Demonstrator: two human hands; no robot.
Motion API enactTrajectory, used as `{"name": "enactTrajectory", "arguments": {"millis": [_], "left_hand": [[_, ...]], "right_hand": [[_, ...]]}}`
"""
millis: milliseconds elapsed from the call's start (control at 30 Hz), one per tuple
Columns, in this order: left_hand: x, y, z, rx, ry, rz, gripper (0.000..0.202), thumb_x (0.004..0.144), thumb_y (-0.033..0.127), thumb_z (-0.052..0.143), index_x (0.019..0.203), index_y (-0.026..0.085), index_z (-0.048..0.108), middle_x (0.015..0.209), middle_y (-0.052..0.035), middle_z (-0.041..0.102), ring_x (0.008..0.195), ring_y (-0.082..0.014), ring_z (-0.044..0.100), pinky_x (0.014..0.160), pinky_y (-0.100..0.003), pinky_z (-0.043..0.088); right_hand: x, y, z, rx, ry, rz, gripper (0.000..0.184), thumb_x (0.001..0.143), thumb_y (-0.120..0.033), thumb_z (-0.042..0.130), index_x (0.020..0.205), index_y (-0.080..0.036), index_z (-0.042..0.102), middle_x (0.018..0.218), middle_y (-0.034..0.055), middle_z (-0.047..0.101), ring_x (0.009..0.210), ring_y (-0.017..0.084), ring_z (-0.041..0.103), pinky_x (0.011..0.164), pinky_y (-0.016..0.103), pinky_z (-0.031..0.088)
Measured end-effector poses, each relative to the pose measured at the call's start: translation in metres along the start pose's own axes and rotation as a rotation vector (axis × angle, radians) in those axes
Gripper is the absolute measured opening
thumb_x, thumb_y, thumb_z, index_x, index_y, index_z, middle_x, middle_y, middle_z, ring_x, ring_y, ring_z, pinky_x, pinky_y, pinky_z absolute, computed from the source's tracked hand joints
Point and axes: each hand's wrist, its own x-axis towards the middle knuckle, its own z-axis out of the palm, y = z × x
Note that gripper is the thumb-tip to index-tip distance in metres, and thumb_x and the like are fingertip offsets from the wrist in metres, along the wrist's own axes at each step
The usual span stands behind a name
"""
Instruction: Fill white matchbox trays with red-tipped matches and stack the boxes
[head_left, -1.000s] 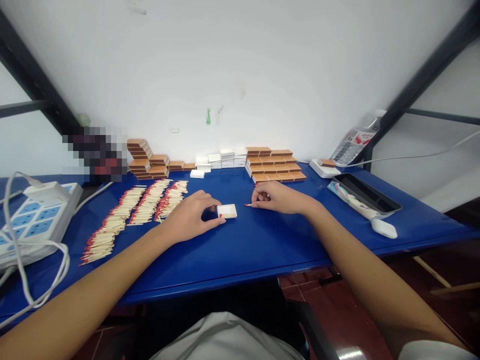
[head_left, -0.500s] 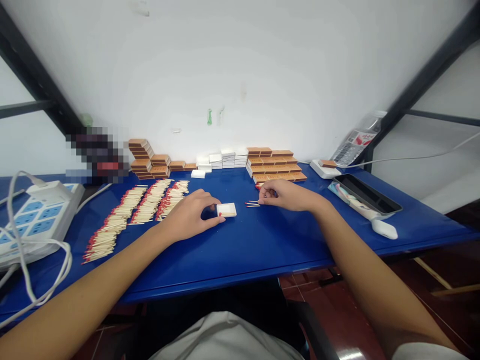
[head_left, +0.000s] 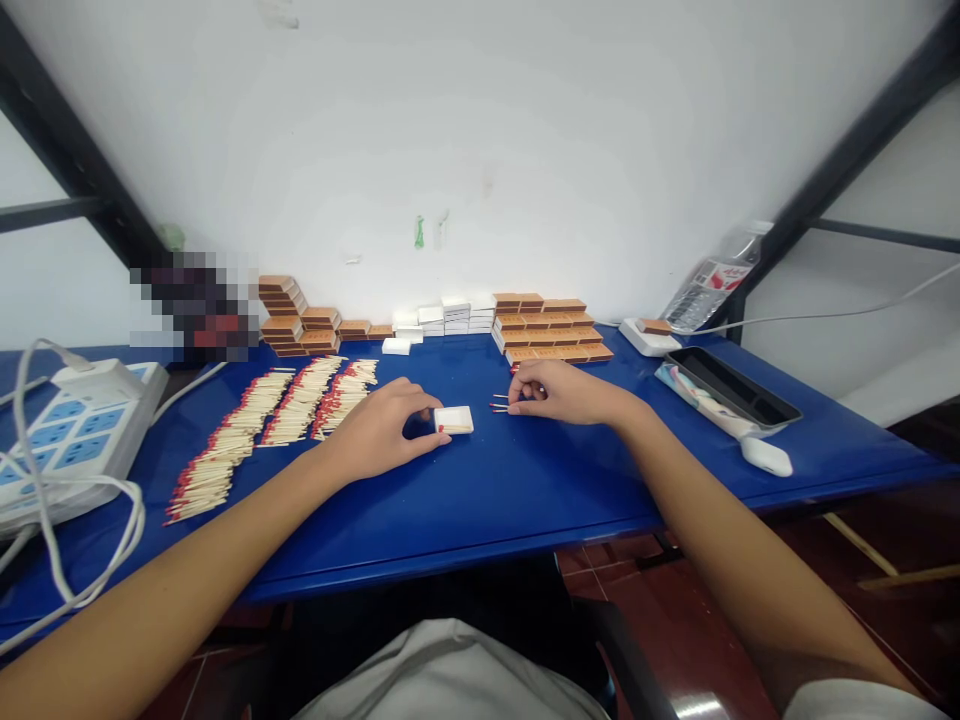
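Observation:
Fingers and thumb of my left hand (head_left: pixel 386 425) grip the left end of a small white matchbox tray (head_left: pixel 456 420) on the blue table. A red match head and pale sticks show along the tray's near side. To the right, my right hand (head_left: pixel 559 392) has thumb and forefinger pinched at the near ends of a few matches (head_left: pixel 499 406), whose red heads point left. The fingertips partly hide these matches. Past my left hand lie three long rows of loose matches (head_left: pixel 289 405).
Brown matchboxes (head_left: pixel 555 335) are stacked at the back, beside white trays (head_left: pixel 455 318) and more brown boxes (head_left: pixel 281 328). A power strip (head_left: pixel 90 440) with white cables is at left. On the right are a plastic bottle (head_left: pixel 720 280), a black tray (head_left: pixel 739 385) and a white case (head_left: pixel 766 456).
My right hand has shifted slightly left, its fingertips further over the matches. My left hand and the tray have stayed in place.

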Motion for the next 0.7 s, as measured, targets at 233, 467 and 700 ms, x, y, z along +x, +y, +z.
{"name": "enactTrajectory", "arguments": {"millis": [233,467,700], "left_hand": [[-0.001,0.001,-0.001,-0.006,-0.001,-0.004,0.033,0.095,0.051,0.07,0.115,0.025,0.075,0.098,-0.0057,0.07,0.098,-0.0257,0.062,0.082,-0.037,0.049],[0.001,0.003,0.001,-0.004,-0.003,0.003,0.031,0.094,0.048,0.073,0.115,0.025,0.075,0.096,-0.0045,0.069,0.097,-0.0247,0.061,0.082,-0.037,0.049],[0.002,0.004,0.003,0.0,0.002,0.005,0.034,0.094,0.051,0.072,0.114,0.024,0.074,0.098,-0.0053,0.069,0.097,-0.0248,0.062,0.082,-0.037,0.049]], "right_hand": [[0.003,-0.006,0.006,-0.001,0.037,-0.027,0.029,0.094,-0.047,0.064,0.09,-0.019,0.072,0.083,0.0043,0.063,0.074,0.018,0.052,0.067,0.031,0.037],[0.004,-0.042,0.018,-0.005,0.102,-0.143,0.021,0.099,-0.041,0.063,0.096,-0.021,0.07,0.093,0.0049,0.061,0.081,0.018,0.054,0.071,0.031,0.039],[0.011,-0.053,0.027,-0.028,0.144,-0.193,0.019,0.099,-0.039,0.064,0.095,-0.021,0.069,0.092,0.0045,0.061,0.078,0.018,0.053,0.07,0.031,0.038]]}}
